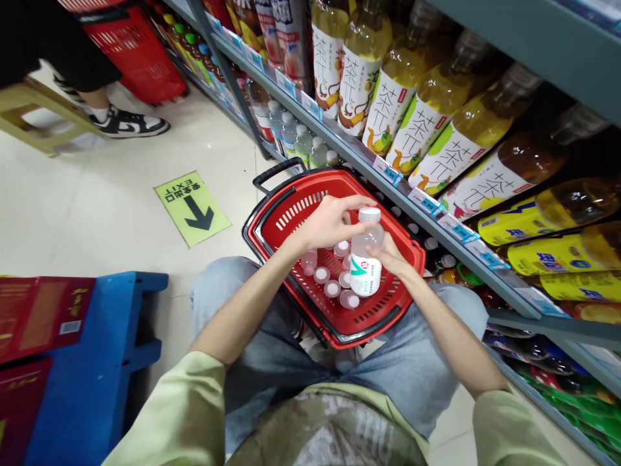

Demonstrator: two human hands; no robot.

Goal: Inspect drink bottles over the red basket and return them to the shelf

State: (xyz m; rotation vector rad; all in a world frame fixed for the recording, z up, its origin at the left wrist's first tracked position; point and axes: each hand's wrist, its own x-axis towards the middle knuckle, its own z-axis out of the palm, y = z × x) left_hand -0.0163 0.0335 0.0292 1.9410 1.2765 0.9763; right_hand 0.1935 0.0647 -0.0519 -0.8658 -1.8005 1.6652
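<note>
A clear plastic bottle [367, 255] with a white cap and a white-and-green label is held upright over the red shopping basket [295, 200]. My right hand [391, 255] is wrapped around the bottle's body from the right, thumb across its front. From the left, my left hand [330, 223] has its fingers about the bottle's cap and neck. Several similar bottles [332, 288] with pale caps stand in the basket below. The basket sits between my knees, its black handle [279, 171] folded toward the far side.
A shelf with tea bottles [381, 107] and price tags [427, 202] runs along my right; smaller bottles [303, 139] fill the lower level. A blue pallet [111, 323] bears red boxes [46, 317] at left. Another person's shoe [133, 123], a stool [43, 110] and red baskets [138, 55] are farther off.
</note>
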